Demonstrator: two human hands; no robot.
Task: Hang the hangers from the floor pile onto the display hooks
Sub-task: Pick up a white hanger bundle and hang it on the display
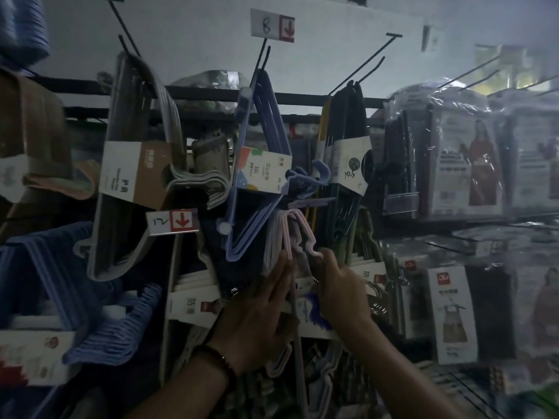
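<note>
While left hand [266, 300], fingers straight, steadies pink hanger bundle [276, 249], right hand [338, 285] fingers clasp its hook ends — hanging step; next, seat them on display hook, unseen here.

My left hand [263, 300] and right hand [338, 285] have little room at the pink hangers [284, 237]. The blue hanger pack [257, 164] hangs just above, the dark hanger pack [348, 140] crowds the right, and a price tag [172, 222] juts out on the left. Higher up, the bare hook [363, 63] stands free.
</note>
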